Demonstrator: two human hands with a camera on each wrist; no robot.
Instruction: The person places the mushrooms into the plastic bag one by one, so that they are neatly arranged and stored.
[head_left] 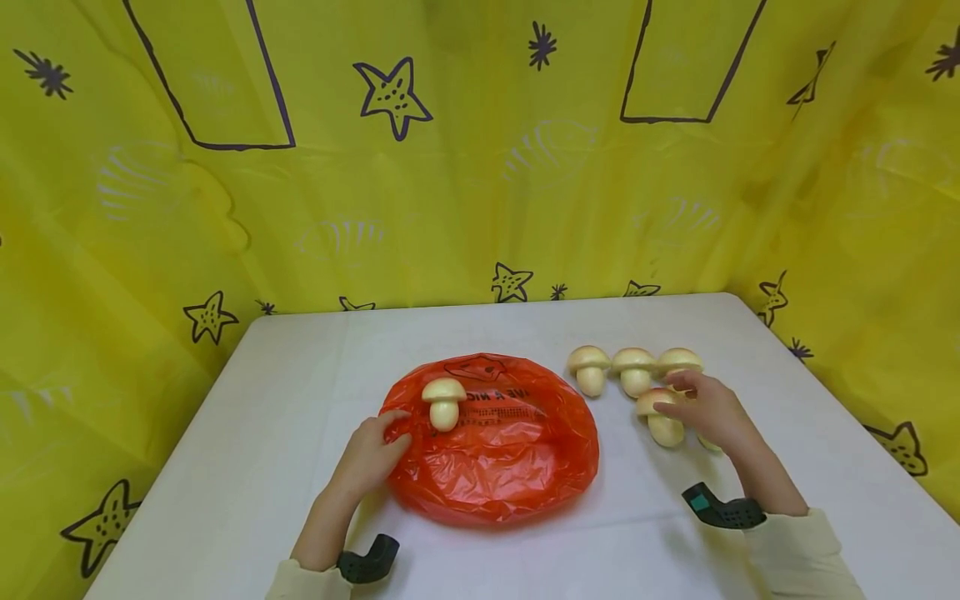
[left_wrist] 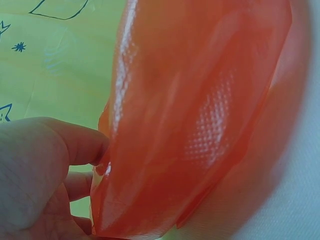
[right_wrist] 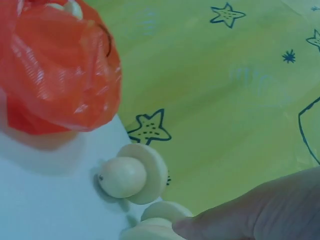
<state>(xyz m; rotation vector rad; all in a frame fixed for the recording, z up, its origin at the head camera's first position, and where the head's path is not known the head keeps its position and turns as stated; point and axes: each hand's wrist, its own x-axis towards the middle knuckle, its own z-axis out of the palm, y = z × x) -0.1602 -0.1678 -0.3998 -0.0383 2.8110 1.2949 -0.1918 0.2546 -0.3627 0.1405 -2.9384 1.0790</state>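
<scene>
A red plastic bag [head_left: 495,467] with dark printing lies spread on the table, its rim rounded and raised. One toy mushroom [head_left: 444,404] with a cream cap and stem is on the bag's left part. My left hand [head_left: 371,454] holds the bag's left rim between thumb and fingers; the left wrist view shows the fingers at the thin red edge. My right hand [head_left: 708,408] is over a group of mushrooms, thumb and forefinger apart around the cap of the front mushroom [head_left: 664,429]. Whether they grip it is unclear. Part of another mushroom [head_left: 708,443] is hidden under this hand.
Along the back right, a row holds a left mushroom [head_left: 590,371], a middle mushroom [head_left: 635,371] and a right mushroom [head_left: 681,360]. They stand on a white table [head_left: 315,400]. A yellow curtain [head_left: 465,208] with drawn starfish surrounds the table's back and sides.
</scene>
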